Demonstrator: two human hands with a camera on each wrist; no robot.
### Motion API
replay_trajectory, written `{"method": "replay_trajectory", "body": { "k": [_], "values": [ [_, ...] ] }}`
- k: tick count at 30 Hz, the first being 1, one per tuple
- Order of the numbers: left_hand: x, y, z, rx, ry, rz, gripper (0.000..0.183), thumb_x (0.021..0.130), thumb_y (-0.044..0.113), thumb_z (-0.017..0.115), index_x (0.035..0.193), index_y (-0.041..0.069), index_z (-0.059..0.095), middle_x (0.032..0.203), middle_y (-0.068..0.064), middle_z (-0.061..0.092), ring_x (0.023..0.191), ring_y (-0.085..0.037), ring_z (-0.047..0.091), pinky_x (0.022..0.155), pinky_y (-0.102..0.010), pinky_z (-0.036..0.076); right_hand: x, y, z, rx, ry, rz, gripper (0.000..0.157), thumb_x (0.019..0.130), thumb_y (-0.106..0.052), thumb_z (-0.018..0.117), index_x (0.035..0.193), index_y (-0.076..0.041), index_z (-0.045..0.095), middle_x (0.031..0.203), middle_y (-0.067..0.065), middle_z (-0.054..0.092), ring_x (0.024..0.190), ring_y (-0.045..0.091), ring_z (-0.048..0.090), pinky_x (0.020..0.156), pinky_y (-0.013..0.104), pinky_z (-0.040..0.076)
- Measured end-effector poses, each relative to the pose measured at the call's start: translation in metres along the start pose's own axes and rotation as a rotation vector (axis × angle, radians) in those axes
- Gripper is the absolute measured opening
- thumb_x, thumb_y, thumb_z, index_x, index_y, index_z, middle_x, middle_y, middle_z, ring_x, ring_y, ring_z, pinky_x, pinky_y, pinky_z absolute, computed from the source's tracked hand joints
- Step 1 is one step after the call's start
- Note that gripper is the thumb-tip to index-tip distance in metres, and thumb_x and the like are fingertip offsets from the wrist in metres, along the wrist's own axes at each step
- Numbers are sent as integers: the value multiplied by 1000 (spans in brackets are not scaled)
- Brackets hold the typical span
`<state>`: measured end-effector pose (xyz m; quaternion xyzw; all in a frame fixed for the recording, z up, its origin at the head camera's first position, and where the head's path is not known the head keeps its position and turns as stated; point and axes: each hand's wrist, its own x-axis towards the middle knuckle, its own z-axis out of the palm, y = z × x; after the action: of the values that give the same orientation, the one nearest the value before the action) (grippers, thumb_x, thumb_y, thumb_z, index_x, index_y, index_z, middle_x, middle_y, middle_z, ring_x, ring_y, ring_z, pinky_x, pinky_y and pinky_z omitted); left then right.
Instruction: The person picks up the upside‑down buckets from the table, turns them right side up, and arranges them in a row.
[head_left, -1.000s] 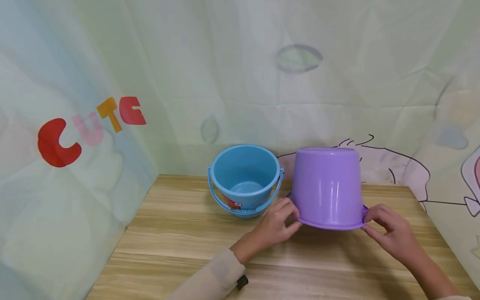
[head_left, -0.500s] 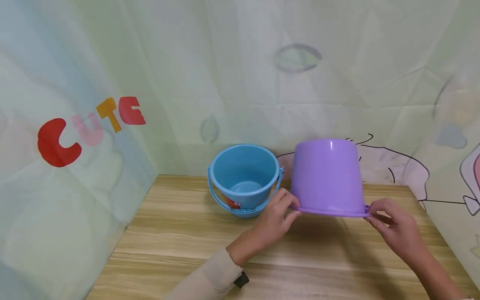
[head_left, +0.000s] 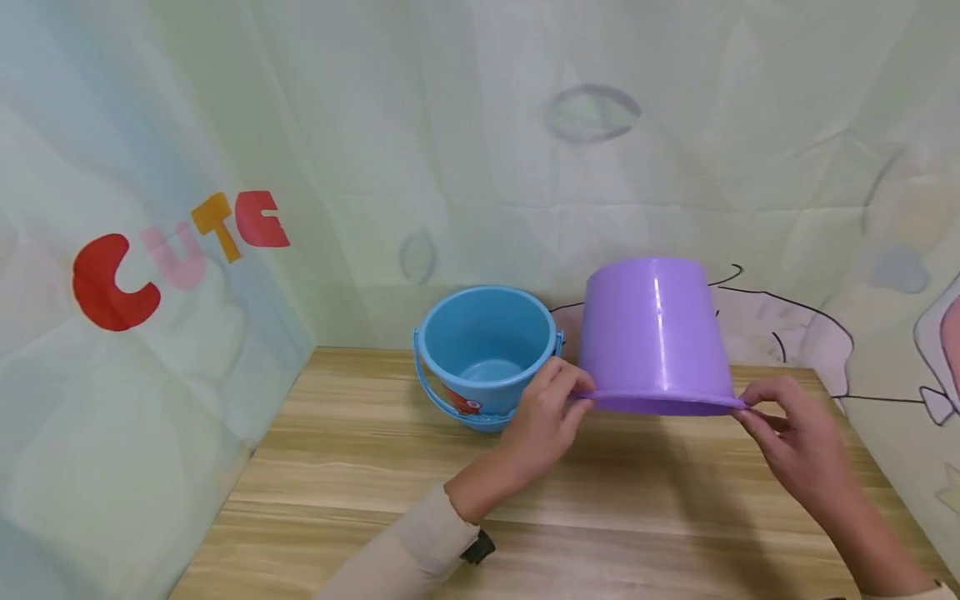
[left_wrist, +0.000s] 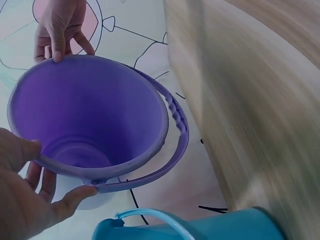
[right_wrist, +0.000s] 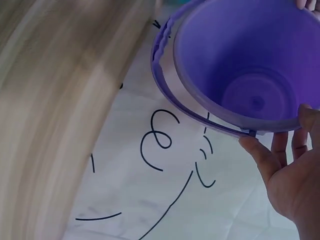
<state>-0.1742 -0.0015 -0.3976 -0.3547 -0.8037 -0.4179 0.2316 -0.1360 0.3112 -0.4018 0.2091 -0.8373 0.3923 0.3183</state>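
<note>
A purple bucket [head_left: 654, 329] hangs upside down above the table, its mouth tipped a little toward me. My left hand [head_left: 546, 417] pinches the rim on the left side, and my right hand [head_left: 798, 446] pinches it on the right. Both wrist views look into the bucket's bare inside; its purple handle [left_wrist: 181, 131] hangs away from the rim on the table side. Just left of the purple bucket, a blue bucket [head_left: 486, 337] stands upright on the table, its handle lowered at the front. My left hand partly covers the blue bucket's right front.
The wooden table [head_left: 337, 483] spreads beneath both buckets. A printed curtain [head_left: 487, 150] with line drawings and coloured letters closes off the back and the sides, close behind the buckets.
Both hands have raised the purple bucket and tilted it, so its mouth now shows a little from the front. The blue bucket stays in place.
</note>
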Motion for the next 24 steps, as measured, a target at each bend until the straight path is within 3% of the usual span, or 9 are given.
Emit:
{"method": "replay_trajectory", "body": {
  "k": [8, 17, 24],
  "values": [
    [7, 9, -13, 23, -8, -1, 12, 95, -1, 71, 103, 5, 64, 102, -7, 59, 98, -18, 64, 87, -20, 56, 7, -11, 1, -44, 5, -3, 41, 71, 36, 68, 98, 7, 60, 105, -19, 55, 101, -9, 54, 73, 1, 50],
    [17, 20, -23, 136, -22, 10, 11, 98, 3, 67, 104, 7, 59, 101, -6, 56, 93, -16, 59, 80, -25, 54, 21, -27, -3, -182, 32, -11, 36, 74, 29, 74, 100, 7, 62, 97, 5, 59, 98, -16, 51, 74, -3, 45],
    [26, 23, -27, 181, -21, -32, 10, 99, 8, 67, 105, 8, 60, 100, -5, 58, 88, -16, 60, 74, -26, 54, 27, -31, -6, -187, 21, -1, 33, 76, 26, 74, 100, 7, 62, 98, 2, 59, 95, -18, 50, 72, -3, 46]
  ]
}}
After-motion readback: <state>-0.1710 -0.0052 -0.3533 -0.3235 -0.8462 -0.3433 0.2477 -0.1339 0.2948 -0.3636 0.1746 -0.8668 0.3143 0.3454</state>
